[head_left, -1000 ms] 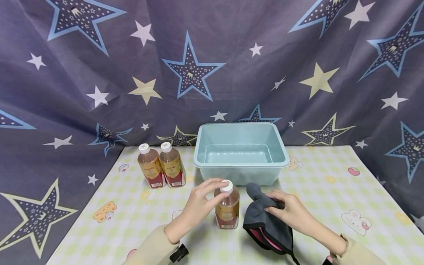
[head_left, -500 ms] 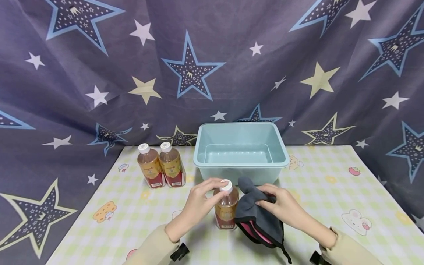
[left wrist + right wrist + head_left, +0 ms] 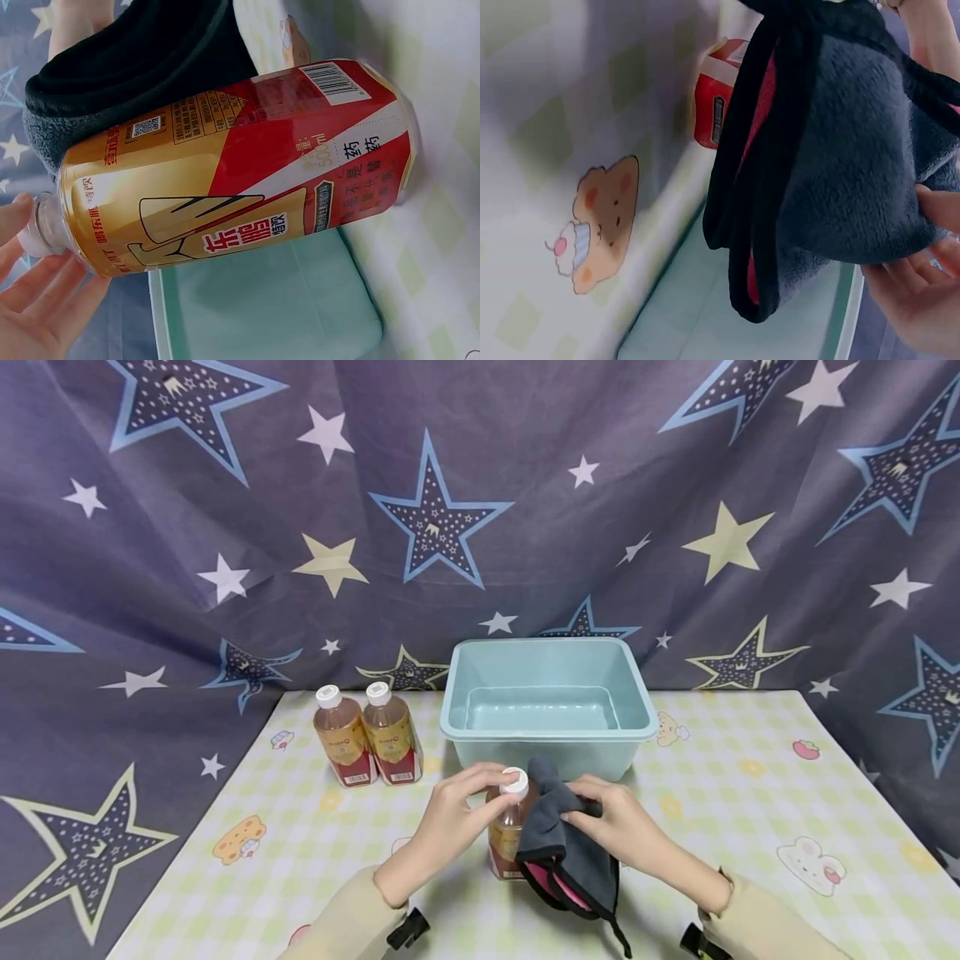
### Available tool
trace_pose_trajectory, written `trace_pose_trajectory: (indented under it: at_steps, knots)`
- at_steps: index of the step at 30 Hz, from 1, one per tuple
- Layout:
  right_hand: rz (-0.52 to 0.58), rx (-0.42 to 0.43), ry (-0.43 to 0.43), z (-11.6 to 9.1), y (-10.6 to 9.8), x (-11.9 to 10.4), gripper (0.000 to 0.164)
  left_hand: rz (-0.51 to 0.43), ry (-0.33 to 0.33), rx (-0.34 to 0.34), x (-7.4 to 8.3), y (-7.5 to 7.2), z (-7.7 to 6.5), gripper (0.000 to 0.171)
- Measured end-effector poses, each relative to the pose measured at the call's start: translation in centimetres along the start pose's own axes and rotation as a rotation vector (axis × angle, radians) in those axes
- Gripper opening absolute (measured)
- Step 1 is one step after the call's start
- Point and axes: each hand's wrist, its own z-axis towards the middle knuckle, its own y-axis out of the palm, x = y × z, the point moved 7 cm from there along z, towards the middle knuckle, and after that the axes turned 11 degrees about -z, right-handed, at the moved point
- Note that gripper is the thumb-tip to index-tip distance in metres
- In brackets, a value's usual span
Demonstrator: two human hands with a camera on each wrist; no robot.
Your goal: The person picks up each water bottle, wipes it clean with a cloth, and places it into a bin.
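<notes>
My left hand (image 3: 444, 820) holds an upright drink bottle (image 3: 504, 845) by its white cap (image 3: 514, 783), thumb and fingers around it. In the left wrist view the bottle's label (image 3: 225, 187) is gold and red. My right hand (image 3: 621, 822) pinches a dark grey cleaning cloth (image 3: 577, 864) with black edging and a pink inner side. The cloth hangs folded, its lower edge open, and overlaps the right side of the bottle in the head view. In the right wrist view, the thumb presses the fuzzy cloth (image 3: 855, 157) against the fingers.
A light blue plastic bin (image 3: 547, 745) stands behind the bottle. Two similar bottles, a left one (image 3: 345, 747) and a right one (image 3: 392, 743), stand side by side at the back left. A checked tablecloth (image 3: 735, 835) covers the table, with a star-patterned curtain (image 3: 525, 552) behind.
My right hand has moved left with the cloth, from beside the bottle to partly in front of it. The left hand has stayed on the cap.
</notes>
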Motion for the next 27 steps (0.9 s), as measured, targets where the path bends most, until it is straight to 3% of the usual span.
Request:
trace_pose_trajectory:
  at_steps: [4, 10, 16, 27]
  knots:
    - [-0.004, -0.01, 0.016, -0.1, 0.4, 0.1, 0.016, 0.003, -0.008, -0.004, 0.0, 0.0, 0.0, 0.022]
    - [-0.029, -0.021, 0.024, -0.3, 1.0, 0.4, 0.015, 0.008, -0.005, -0.007, -1.5, 0.3, -0.6, 0.022]
    - [-0.088, -0.067, 0.02, -0.6, 2.1, 0.9, 0.014, 0.019, 0.004, -0.001, 0.1, 0.0, 0.1, 0.022]
    - [-0.299, -0.148, -0.063, -1.1, 4.2, 1.5, 0.013, 0.009, -0.007, -0.011, 0.2, 0.0, 0.1, 0.022]
